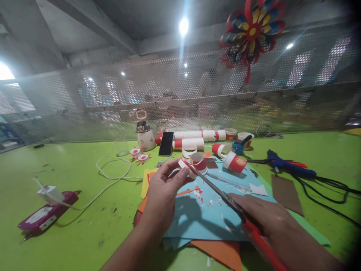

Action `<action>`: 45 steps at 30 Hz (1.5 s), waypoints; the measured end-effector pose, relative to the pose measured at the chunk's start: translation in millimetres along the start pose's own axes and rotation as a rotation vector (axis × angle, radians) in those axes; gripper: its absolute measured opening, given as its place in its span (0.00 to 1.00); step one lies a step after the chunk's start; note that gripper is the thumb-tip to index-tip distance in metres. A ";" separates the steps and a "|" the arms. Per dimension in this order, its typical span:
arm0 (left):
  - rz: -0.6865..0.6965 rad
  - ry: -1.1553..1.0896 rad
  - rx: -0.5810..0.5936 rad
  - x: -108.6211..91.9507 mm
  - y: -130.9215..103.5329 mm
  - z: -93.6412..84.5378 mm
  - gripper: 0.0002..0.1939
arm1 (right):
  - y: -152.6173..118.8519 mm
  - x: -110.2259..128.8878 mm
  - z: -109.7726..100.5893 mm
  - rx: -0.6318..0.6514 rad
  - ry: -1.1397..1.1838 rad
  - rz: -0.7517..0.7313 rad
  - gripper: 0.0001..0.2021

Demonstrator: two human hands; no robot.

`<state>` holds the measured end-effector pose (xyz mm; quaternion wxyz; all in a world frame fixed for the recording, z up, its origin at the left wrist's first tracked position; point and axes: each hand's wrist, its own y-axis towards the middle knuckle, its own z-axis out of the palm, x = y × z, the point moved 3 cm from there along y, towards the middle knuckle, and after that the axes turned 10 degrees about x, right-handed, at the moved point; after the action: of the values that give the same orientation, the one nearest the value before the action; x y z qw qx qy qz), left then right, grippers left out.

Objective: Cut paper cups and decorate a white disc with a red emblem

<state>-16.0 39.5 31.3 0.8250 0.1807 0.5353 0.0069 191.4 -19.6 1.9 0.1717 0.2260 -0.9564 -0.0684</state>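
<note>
The bright green table [90,239] leaves passage between the purple plastic power strip [47,216] and the left hand [166,188]; beyond, a thin white cable [122,177] crosses; rightward, a blue glue gun [290,166] obstructs.

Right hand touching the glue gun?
Apart. The head view shows the right hand on the scissors, while the glue gun lies farther back on the table, with brown card visible between.

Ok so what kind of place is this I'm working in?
Probably a craft workspace: there are red-handled scissors, a blue glue gun and light-blue paper strewn with cut scraps.
</note>
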 end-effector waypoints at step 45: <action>0.017 -0.030 -0.049 0.0 1.7 -3.4 0.16 | 5.9 2.4 -6.7 0.003 0.015 -0.019 0.18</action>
<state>-18.7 42.0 30.6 0.8371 0.1652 0.5210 0.0244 189.4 -15.9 10.0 0.1778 0.2361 -0.9530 -0.0668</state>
